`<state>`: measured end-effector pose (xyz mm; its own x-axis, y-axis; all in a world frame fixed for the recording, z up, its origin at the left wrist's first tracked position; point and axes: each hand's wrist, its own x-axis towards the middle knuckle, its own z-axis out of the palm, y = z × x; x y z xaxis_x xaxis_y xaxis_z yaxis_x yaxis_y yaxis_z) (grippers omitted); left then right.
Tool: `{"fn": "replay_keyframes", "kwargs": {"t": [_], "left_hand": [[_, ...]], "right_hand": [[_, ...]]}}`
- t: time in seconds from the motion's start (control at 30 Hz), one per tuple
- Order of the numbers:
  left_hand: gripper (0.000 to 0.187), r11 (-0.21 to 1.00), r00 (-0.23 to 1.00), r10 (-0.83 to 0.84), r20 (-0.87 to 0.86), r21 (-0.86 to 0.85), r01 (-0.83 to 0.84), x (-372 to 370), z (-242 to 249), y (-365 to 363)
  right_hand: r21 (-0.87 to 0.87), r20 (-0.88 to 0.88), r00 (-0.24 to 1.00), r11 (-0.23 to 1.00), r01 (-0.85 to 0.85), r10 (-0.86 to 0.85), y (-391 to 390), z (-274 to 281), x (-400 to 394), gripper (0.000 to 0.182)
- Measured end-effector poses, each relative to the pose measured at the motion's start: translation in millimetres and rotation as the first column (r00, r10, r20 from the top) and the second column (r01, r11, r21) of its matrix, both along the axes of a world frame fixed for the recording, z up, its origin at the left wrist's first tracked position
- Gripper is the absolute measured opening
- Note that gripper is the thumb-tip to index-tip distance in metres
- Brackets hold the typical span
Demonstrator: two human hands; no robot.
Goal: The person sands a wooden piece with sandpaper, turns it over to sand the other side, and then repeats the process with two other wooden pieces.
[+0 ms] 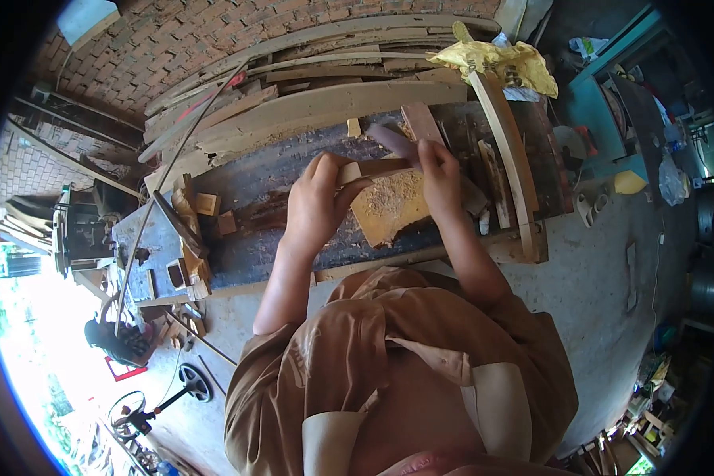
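Note:
Over the workbench, my left hand (317,198) is closed around a short wooden piece (349,173) whose pale face shows by the thumb. A brown bar-like part (385,166) spans from there towards my right hand (443,178). The fingers of that hand are pinched on a purplish-grey strip (395,143) that looks like sandpaper; its far end is blurred. How the strip meets the wooden piece is partly hidden by my fingers. Below both hands lies a yellowish wooden board (373,226), strewn with shavings and dust.
The dark workbench (254,258) carries wood blocks (208,204) on the left and a long curved timber (504,151) on the right. Stacked planks (317,99) line the brick wall. A yellow bag (504,63) sits at the back right. Slippers (592,208) lie on the floor.

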<state>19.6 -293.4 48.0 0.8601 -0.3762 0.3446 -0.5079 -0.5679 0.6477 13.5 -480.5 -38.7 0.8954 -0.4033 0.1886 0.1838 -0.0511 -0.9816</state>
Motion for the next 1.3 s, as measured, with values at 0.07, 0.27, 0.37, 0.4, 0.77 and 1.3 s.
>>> {"fn": "replay_keyframes", "kwargs": {"t": [0.07,0.27,0.37,0.4,0.77,1.3], "left_hand": [[0.028,0.999,0.997,-0.045,0.061,0.013,0.045,1.0,2.3,-0.6],[0.028,0.998,0.994,-0.069,0.081,0.006,0.069,2.6,2.8,3.6],[0.028,0.993,0.991,-0.12,0.066,0.007,0.12,1.7,4.3,3.0],[0.028,0.987,0.986,-0.158,0.045,0.023,0.157,1.3,5.5,0.4],[0.027,0.998,0.995,-0.058,0.079,0.01,0.057,3.3,4.8,3.6],[0.028,0.999,0.994,-0.032,0.109,0.026,0.029,4.6,1.3,7.0]], "right_hand": [[0.076,0.048,0.996,0.994,-0.078,0.075,12.8,43.8,-17.6,0.032],[-0.347,-0.2,0.977,0.928,-0.138,0.071,-24.7,-18.3,-2.9,0.031],[-0.279,-0.344,0.926,0.924,-0.261,0.158,-45.3,-27.9,5.4,0.034],[-0.286,-0.34,0.928,0.923,-0.256,0.151,-39.1,-15.1,4.5,0.034],[-0.283,-0.248,0.968,0.952,-0.12,0.049,-32.0,-28.4,-0.1,0.032],[-0.471,-0.443,0.894,0.868,-0.161,-0.075,-32.0,-21.7,8.6,0.033]]}}
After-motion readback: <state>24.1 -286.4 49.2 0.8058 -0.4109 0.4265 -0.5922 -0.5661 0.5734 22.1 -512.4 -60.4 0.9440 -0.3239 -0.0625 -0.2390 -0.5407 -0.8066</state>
